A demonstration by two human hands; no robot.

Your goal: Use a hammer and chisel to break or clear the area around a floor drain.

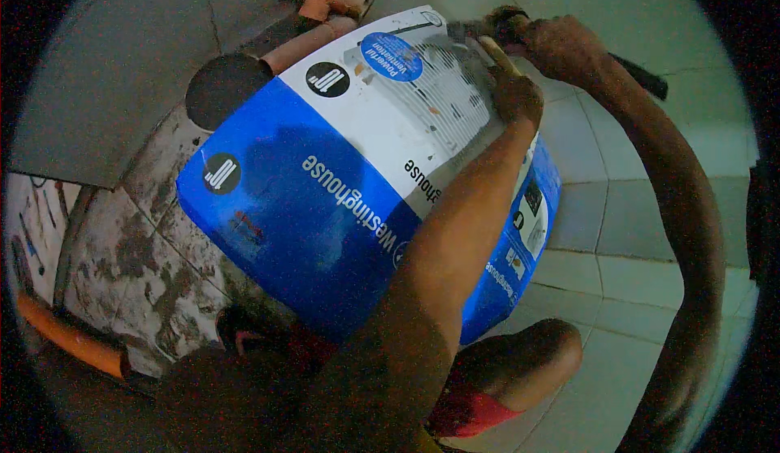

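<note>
A blue and white printed cardboard box (325, 185) with an appliance pictured on its top fills the middle. My left forearm crosses it, and my left hand (517, 99) is closed at the far right corner by a pale, narrow piece, too blurred to identify. Just beyond, my right hand (561, 51) grips a dark tool (650, 83) that sticks out behind my wrist. Its front part beside the box corner is hard to make out, with a greyish haze there.
Pinkish pipes (329, 0) and a black round object (221, 91) lie behind the box. A grey panel (73, 95) is at left, above stained floor tiles (130, 266). A pale tiled surface (634, 217) runs along the right. My bent knee (548, 343) is below the box.
</note>
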